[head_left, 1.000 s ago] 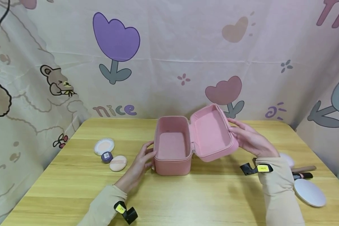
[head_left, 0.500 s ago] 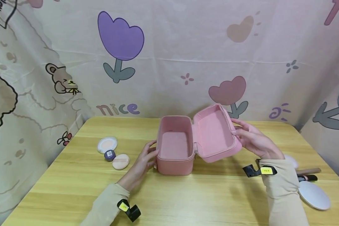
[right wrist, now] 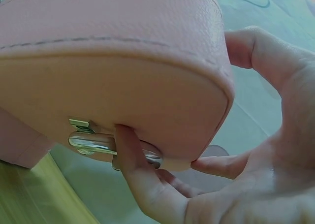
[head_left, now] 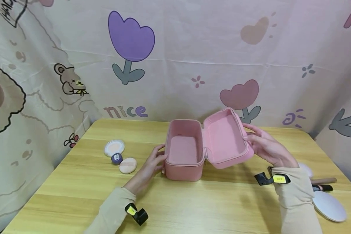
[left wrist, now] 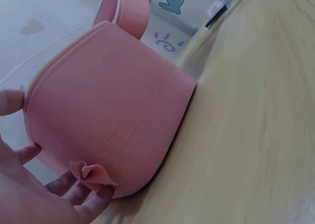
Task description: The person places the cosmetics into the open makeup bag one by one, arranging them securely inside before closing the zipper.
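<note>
Gripping rounded, stitched pink lid (head_left: 226, 136): right hand (head_left: 269, 148) | left hand (head_left: 147, 169): spread against smooth pink box (head_left: 184, 172)

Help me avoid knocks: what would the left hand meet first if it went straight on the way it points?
The pink case, most likely: fingers of the left hand appear to touch its left side, so any travel would press against it.

i'm seeing room for passing from above into the pink case (head_left: 183, 173), but the tilted lid (head_left: 226, 138) and right hand (head_left: 268, 145) are blocking its right side, the left hand (head_left: 148, 168) its left. i'm finding another lane on the table (head_left: 222, 204) between the sleeves (head_left: 295, 200); the puff (head_left: 128, 165) and purple jar (head_left: 116, 159) are obstructing farther left.
</note>
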`<state>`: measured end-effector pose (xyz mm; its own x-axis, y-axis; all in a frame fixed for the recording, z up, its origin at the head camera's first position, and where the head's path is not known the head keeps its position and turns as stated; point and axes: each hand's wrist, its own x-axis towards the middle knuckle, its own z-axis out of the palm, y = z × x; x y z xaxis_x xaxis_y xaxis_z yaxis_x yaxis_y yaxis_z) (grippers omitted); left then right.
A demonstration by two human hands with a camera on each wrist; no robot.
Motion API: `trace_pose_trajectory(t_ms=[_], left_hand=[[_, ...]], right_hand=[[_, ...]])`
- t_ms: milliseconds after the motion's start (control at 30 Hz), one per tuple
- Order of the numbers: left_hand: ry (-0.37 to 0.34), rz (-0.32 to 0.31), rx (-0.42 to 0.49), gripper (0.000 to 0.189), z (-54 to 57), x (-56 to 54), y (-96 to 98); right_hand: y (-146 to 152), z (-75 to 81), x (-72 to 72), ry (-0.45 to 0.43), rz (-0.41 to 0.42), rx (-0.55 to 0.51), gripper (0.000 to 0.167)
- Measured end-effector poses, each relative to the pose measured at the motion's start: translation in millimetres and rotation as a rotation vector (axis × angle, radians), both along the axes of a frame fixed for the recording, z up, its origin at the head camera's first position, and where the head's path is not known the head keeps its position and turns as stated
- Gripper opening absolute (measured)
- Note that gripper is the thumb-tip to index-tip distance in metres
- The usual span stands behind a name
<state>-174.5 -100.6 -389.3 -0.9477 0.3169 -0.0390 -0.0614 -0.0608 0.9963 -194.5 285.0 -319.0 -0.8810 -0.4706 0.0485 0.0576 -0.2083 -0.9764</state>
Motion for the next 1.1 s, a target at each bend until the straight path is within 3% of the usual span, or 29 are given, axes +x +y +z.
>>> trace_pose_trajectory(t_ms=[167,400,500,567,667,733,900,1100], left_hand=[[0.021,0.005,-0.044,0.058,-1.1,-0.7,1.1],[0.016,0.018,-0.070,0.058,-2.5,-3.5,2.9],[0.034,-0.005,-0.117,0.057,0.9,-4.6,-3.0],[0.087,-0.020,-0.198,0.056,6.5,-6.4,-10.0],[0.225,-0.041,-0.336,0.052,18.3,-12.6,-20.9],[0.312,-0.038,-0.379,0.050,26.7,-17.0,-28.0],[0.432,-0.005,-0.311,0.050,41.5,-24.4,-46.9],[0.483,0.069,-0.255,0.049,48.0,-34.2,-68.4]], right_hand=[[3.1,-0.1,1.4,0.006,0.020,0.029,0.043],[8.3,-3.3,0.3,0.009,0.075,-0.031,0.042],[6.0,-4.3,-2.1,0.013,0.093,-0.049,0.043],[4.0,-4.6,-3.8,0.015,0.098,-0.050,0.043],[4.6,-3.5,-4.0,0.019,0.087,-0.041,0.044],[6.1,-2.2,-3.2,0.021,0.078,-0.036,0.044],[7.0,0.1,-1.0,0.022,0.073,-0.027,0.044],[-1.2,-0.3,0.7,0.011,0.046,0.009,0.046]])
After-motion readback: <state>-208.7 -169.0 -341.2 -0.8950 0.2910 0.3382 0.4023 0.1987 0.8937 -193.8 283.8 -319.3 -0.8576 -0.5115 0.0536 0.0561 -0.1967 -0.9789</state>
